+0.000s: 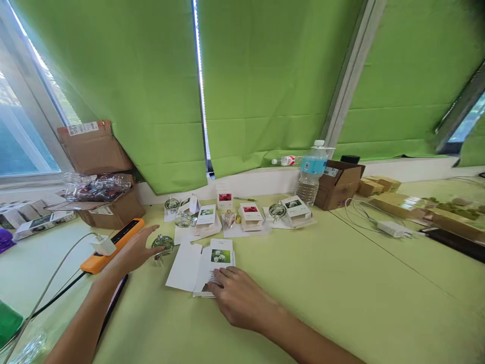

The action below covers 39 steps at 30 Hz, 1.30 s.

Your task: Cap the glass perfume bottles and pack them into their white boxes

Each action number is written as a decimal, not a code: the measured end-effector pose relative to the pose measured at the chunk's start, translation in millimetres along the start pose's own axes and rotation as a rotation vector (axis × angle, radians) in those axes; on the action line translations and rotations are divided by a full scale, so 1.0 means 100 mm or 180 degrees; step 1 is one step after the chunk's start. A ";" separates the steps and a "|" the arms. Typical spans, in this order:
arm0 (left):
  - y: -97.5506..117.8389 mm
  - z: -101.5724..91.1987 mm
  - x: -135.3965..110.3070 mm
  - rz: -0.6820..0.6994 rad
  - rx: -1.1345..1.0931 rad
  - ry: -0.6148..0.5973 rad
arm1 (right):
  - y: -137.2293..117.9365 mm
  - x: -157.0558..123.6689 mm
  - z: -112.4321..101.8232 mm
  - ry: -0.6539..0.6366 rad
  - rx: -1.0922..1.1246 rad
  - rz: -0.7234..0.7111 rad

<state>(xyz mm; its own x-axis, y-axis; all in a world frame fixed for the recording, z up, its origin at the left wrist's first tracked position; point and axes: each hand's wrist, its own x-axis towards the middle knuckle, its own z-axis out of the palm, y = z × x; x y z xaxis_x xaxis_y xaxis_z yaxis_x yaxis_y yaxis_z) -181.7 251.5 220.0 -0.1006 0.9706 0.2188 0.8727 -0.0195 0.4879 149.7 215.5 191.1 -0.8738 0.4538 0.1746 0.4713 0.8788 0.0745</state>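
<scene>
My left hand point(135, 248) is open, thumb and fingers spread, at the left side of a round green-tinted glass perfume bottle point(163, 243). The hand and bottle look very close; whether they touch I cannot tell. A small shiny cap point(158, 260) lies just in front of the bottle. My right hand point(240, 299) is closed on the lower right corner of a flat white card box point(222, 246) printed with white flowers on green. Its fingertips lie on the printed face, and the thumb is at the lower edge. A blank white flap point(184, 267) spreads out to the left of the box.
Behind are more perfume bottles point(278, 210) beside opened flower-printed boxes point(250, 214). An orange power strip point(127, 233) with a white charger point(103, 245) stands left. A large water bottle point(311, 174) and a cardboard box point(338, 186) are at the back right.
</scene>
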 end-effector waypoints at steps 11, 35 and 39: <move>1.18 0.39 -0.61 0.0629 -0.0468 -0.0060 | 0.14 -0.16 -0.30 0.0055 0.0745 0.0186; 1.15 1.00 -0.60 -0.0874 -0.1384 -0.1165 | 0.48 -0.10 -0.05 -0.0258 0.1367 0.2175; 1.17 1.01 -0.63 -0.0933 -0.1533 -0.1196 | 0.49 -0.09 -0.02 -0.0324 0.1540 0.2262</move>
<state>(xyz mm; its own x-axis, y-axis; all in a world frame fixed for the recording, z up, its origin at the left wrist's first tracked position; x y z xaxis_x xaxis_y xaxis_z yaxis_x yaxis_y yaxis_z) -25.3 211.8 178.2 -0.0517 0.9679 -0.2462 0.5155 0.2370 0.8235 180.5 253.9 195.6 -0.4087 0.9101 -0.0692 0.8274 0.3374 -0.4489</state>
